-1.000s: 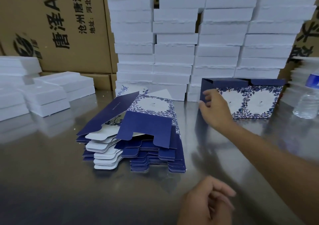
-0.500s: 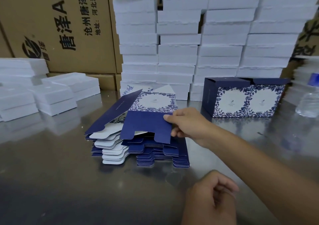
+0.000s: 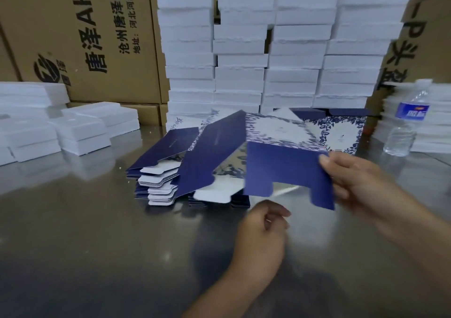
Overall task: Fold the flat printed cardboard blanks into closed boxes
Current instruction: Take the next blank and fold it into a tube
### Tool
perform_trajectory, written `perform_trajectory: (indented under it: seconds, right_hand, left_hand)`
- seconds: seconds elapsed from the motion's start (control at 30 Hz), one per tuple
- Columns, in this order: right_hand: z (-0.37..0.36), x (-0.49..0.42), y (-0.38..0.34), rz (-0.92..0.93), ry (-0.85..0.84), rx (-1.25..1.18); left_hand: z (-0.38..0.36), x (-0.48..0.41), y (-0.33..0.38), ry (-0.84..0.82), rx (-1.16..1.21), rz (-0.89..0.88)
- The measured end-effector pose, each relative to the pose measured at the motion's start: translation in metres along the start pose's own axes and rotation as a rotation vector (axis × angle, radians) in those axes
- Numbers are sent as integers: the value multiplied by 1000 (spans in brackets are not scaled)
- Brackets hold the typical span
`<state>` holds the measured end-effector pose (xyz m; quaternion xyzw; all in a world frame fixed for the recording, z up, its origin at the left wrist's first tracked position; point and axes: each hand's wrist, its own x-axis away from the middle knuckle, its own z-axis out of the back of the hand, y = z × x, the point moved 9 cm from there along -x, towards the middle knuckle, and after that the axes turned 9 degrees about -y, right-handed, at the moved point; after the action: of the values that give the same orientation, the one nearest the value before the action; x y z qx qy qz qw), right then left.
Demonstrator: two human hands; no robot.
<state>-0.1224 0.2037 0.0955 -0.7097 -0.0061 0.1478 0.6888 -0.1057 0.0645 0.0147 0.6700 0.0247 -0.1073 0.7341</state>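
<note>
Left edge of the bench: low piles of white boxes, with brown cartons standing behind them.

Centre of the bench: a stack of flat blanks, dark blue with white tabs showing on its left side. A wall of white boxes stands at the back edge behind it.

Left hand: near the front edge, just below the raised blank and apart from it. Fingers are loosely curled and nothing is in its hold.

One blank: held in the air above the right side of the stack, tilted, with its dark blue flap towards the camera and its flower-printed panel behind (slightly blurred).

Right hand: pinches the right edge of that blank, thumb on the near face. The fingers behind are partly hidden by the card.

Back right: a folded box in the same print stands on the bench behind the held blank, partly covered by it.

Right edge: a water bottle stands upright in front of more white boxes.
</note>
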Motion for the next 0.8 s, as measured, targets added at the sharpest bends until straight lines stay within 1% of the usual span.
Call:
perform_trajectory:
  seconds: [0.1, 0.17, 0.27, 0.37, 0.43, 0.53, 0.6, 0.7, 0.8]
  right_hand:
    - [39, 38, 11, -63, 91, 14]
    - [61, 57, 28, -116, 119, 38]
    - [80, 74, 55, -167, 117, -26]
    - [87, 76, 64, -168, 98, -66]
    - [89, 73, 65, -155, 81, -54]
    - [87, 71, 66, -138, 35, -7]
    - [85, 70, 64, -121, 13, 52]
    - [86, 68, 61, -84, 14, 103]
    - [89, 69, 58, -69, 57, 121]
  left_hand:
    - [16, 7, 0, 152, -1, -22]
    - [23, 13, -3, 196, 33, 8]
    - [30, 17, -4, 223, 43, 46]
    - [35, 19, -4, 153, 206, 74]
    - [38, 17, -3, 83, 336, 82]
    - [43, 16, -6, 28, 499, 154]
    - [49, 14, -7, 48, 433, 159]
    - [55, 12, -4, 114, 127, 107]
    - [54, 12, -8, 99, 10, 108]
